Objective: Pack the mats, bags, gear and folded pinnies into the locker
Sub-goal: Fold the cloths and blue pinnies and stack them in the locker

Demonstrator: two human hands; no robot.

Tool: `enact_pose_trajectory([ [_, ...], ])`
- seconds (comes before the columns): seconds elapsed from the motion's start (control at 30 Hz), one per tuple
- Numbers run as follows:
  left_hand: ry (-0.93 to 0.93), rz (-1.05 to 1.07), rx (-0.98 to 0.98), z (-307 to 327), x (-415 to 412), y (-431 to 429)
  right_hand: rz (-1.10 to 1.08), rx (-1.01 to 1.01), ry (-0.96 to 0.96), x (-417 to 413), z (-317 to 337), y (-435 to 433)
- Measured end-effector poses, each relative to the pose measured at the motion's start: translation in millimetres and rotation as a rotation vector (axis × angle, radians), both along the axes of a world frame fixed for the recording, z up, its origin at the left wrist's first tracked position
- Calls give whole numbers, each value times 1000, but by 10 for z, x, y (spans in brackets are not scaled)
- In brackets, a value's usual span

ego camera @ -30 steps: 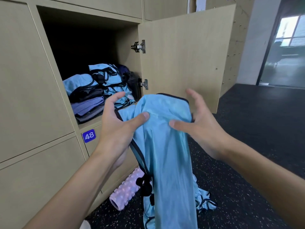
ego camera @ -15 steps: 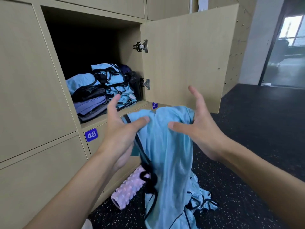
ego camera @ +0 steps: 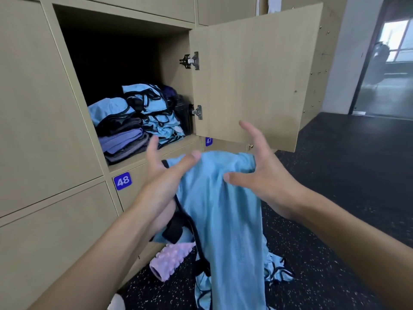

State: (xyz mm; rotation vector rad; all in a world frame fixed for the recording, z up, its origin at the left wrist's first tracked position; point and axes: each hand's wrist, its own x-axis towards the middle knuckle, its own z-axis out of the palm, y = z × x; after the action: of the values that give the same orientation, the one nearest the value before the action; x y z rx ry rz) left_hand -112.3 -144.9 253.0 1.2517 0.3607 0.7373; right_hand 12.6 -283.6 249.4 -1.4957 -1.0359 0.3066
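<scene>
left hand: thumb on top edge of the blue pinny, fingers spread behind it; pinching it to fold.
right hand: thumb pressed on the front, fingers splayed wide at its far edge; steadies the fold line.
pinny: hangs between the hands, below the open locker, tail reaching the floor.
locker: folded pinnies stacked inside, door swung open for access.
floor: pink foam roller, more pinnies unpacked.

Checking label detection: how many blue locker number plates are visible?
2. Number plate 48 sits below the open locker, at its left corner. Plate 47 shows just under the open door. The door may hide others.
</scene>
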Motion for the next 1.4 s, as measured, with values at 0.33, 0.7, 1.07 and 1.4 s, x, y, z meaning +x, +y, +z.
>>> enact_pose_trajectory([
  [0.33,38,-13,51,9,-50,19,15,-12,71,-29,25,-49],
  [0.7,103,-82,0,0,-55,-28,-10,-11,67,-147,-33,28],
  [1.07,155,-310,74,-132,-219,-272,-208,149,108,-120,24,18],
  [1.4,9,-82,73,-156,-173,-310,-198,65,49,-117,-7,21],
])
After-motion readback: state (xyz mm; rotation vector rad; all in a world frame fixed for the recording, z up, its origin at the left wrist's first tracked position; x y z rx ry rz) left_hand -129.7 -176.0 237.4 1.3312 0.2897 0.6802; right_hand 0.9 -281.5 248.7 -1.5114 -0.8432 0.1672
